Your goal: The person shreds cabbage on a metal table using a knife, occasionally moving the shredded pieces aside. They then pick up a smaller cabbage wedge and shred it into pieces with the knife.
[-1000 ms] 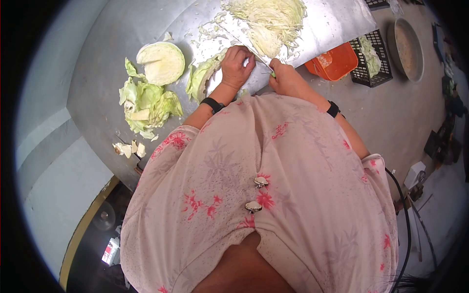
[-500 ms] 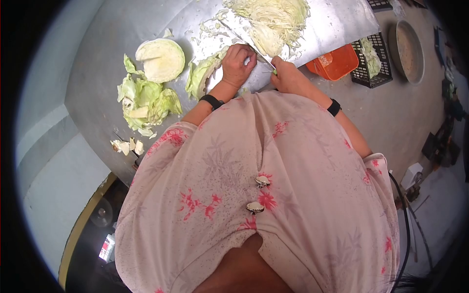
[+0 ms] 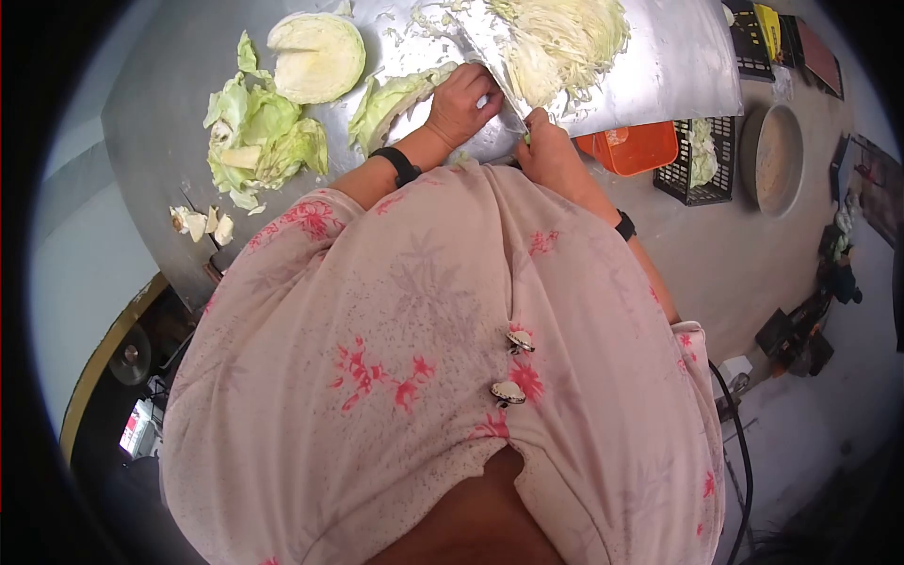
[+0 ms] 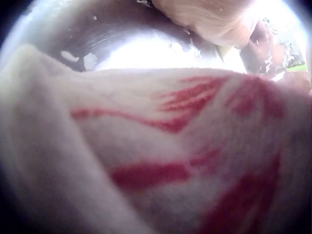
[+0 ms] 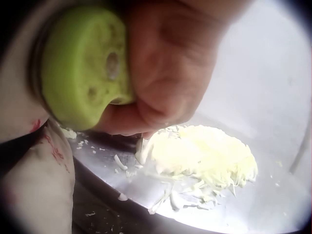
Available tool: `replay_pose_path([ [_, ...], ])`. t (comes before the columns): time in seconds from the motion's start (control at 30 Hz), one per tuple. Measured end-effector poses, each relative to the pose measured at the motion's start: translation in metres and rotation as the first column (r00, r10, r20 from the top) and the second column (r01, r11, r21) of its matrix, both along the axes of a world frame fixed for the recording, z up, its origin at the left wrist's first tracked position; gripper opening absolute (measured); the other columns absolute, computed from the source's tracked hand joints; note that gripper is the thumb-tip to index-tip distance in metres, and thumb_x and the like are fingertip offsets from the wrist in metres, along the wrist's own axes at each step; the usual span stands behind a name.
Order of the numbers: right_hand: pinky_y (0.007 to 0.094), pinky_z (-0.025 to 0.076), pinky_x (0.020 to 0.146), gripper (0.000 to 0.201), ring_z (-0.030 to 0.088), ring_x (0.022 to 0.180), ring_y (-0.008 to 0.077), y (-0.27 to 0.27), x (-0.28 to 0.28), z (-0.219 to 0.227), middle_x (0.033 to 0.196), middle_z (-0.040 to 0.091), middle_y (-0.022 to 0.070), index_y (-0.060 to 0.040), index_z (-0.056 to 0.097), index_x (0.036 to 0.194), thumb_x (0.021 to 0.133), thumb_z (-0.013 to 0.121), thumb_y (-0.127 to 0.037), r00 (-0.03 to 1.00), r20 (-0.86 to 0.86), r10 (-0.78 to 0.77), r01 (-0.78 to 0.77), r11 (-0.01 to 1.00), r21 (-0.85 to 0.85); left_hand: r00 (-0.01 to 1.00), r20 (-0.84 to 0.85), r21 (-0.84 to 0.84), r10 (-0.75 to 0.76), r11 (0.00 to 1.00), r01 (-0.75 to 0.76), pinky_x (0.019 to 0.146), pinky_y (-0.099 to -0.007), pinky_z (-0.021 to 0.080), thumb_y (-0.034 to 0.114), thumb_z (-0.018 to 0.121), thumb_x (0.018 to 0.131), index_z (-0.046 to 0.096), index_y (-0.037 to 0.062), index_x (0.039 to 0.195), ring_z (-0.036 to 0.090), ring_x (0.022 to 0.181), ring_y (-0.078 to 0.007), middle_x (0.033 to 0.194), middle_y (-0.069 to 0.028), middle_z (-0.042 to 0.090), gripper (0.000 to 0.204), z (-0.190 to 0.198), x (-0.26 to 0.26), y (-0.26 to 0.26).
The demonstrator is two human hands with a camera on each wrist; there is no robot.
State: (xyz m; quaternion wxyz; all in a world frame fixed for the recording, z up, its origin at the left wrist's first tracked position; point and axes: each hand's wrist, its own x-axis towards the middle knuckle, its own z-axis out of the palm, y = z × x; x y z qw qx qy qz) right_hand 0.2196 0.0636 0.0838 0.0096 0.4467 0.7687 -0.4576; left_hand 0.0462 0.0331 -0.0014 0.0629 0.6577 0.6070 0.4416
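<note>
My right hand [image 3: 549,155] grips a knife by its green handle [image 5: 80,68]. The long thin blade [image 3: 501,83] runs away from me along the edge of a pile of shredded cabbage [image 3: 565,47]. Close to the blade's left side is my left hand [image 3: 461,102], its fingers bent and low over the metal surface. What lies under those fingers is hidden, and I cannot tell whether they hold a piece. Just left of that hand lies a curved cabbage leaf [image 3: 381,111]. In the left wrist view, sleeve cloth [image 4: 146,146] covers most of the picture.
A cut cabbage half [image 3: 320,61] sits at the left, with a heap of loose leaves [image 3: 259,141] and pale core pieces [image 3: 202,224] nearer me. On the right stand an orange container [image 3: 631,149], a black crate [image 3: 697,174] with leaves and a round metal basin [image 3: 772,160].
The head view has shifted, so the table's things sit higher in it. Both hands keep nearly the same pose beside the knife, and the right still grips its handle.
</note>
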Motion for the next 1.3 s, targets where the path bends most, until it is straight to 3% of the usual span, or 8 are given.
replay_pose_path([
  [0.43, 0.0514, 0.051, 0.070, 0.024, 0.062, 0.079, 0.0501, 0.016, -0.021, -0.031, 0.077, 0.060, 0.0365, 0.0105, 0.043, 0.096, 0.081, 0.057, -0.001, 0.996, -0.089, 0.018, -0.007, 0.993, 0.118, 1.000, 0.014, -0.024, -0.012, 1.000, 0.013, 0.067, -0.0363, 0.051, 0.007, 0.072, 0.072, 0.058, 0.0071, 0.076, 0.059, 0.080, -0.0264, 0.084, -0.0062, 0.059, 0.015, -0.001, -0.001, 0.000],
  [0.53, 0.0500, 0.051, 0.069, 0.026, 0.063, 0.079, 0.0482, 0.016, -0.018, -0.034, 0.078, 0.061, 0.0345, 0.0104, 0.044, 0.101, 0.082, 0.057, -0.003, 0.994, -0.111, -0.003, 0.018, 0.990, 0.136, 1.000, 0.008, -0.019, -0.009, 1.000, 0.009, 0.068, -0.0350, 0.051, 0.007, 0.072, 0.073, 0.058, 0.0076, 0.077, 0.060, 0.080, -0.0255, 0.086, -0.0055, 0.060, 0.014, -0.001, 0.000, 0.000],
  [0.73, 0.0432, 0.049, 0.062, 0.027, 0.064, 0.068, 0.0395, 0.022, -0.001, -0.036, 0.073, 0.062, 0.0268, 0.0080, 0.052, 0.104, 0.083, 0.057, -0.008, 0.957, -0.203, -0.208, 0.208, 0.978, -0.020, 0.997, 0.055, 0.000, -0.060, 0.998, 0.060, 0.071, -0.0343, 0.052, 0.007, 0.071, 0.073, 0.060, 0.0081, 0.081, 0.060, 0.084, -0.0248, 0.091, -0.0051, 0.062, 0.013, -0.003, -0.002, 0.001],
  [0.83, 0.0416, 0.049, 0.060, 0.027, 0.062, 0.063, 0.0369, 0.017, 0.008, -0.034, 0.069, 0.061, 0.0248, 0.0081, 0.053, 0.103, 0.083, 0.057, -0.009, 0.965, -0.187, -0.182, 0.198, 0.978, 0.068, 0.995, 0.061, -0.019, -0.075, 0.997, 0.077, 0.072, -0.0344, 0.052, 0.008, 0.071, 0.074, 0.063, 0.0087, 0.086, 0.059, 0.088, -0.0246, 0.094, -0.0045, 0.062, 0.014, -0.001, -0.001, 0.001],
  [0.93, 0.0420, 0.049, 0.060, 0.026, 0.063, 0.063, 0.0377, 0.008, 0.015, -0.020, 0.067, 0.061, 0.0247, 0.0079, 0.054, 0.102, 0.082, 0.057, -0.010, 0.967, -0.126, -0.219, 0.219, 0.976, -0.018, 0.996, 0.031, -0.037, -0.087, 0.995, 0.088, 0.075, -0.0345, 0.051, 0.009, 0.070, 0.075, 0.066, 0.0098, 0.092, 0.059, 0.091, -0.0243, 0.098, -0.0033, 0.062, 0.018, 0.003, 0.001, 0.000],
  [1.23, 0.0436, 0.051, 0.064, 0.028, 0.065, 0.068, 0.0409, 0.014, 0.027, -0.016, 0.070, 0.062, 0.0275, 0.0081, 0.054, 0.103, 0.082, 0.058, -0.010, 0.966, -0.085, -0.244, 0.250, 0.966, 0.069, 0.970, -0.222, 0.049, -0.103, 0.992, 0.117, 0.088, -0.0344, 0.043, 0.013, 0.071, 0.076, 0.070, 0.0151, 0.101, 0.058, 0.098, -0.0166, 0.104, 0.0023, 0.064, 0.025, 0.002, 0.000, 0.002],
  [1.3, 0.0395, 0.050, 0.061, 0.036, 0.064, 0.064, 0.0321, 0.014, 0.033, -0.020, 0.073, 0.063, 0.0251, 0.0092, 0.053, 0.112, 0.083, 0.058, -0.012, 0.971, -0.080, -0.224, 0.231, 0.969, 0.083, 0.957, -0.278, 0.055, -0.077, 0.994, 0.096, 0.090, -0.0334, 0.040, 0.014, 0.072, 0.076, 0.071, 0.0165, 0.099, 0.058, 0.098, -0.0145, 0.103, 0.0046, 0.065, 0.023, 0.003, 0.003, 0.002],
])
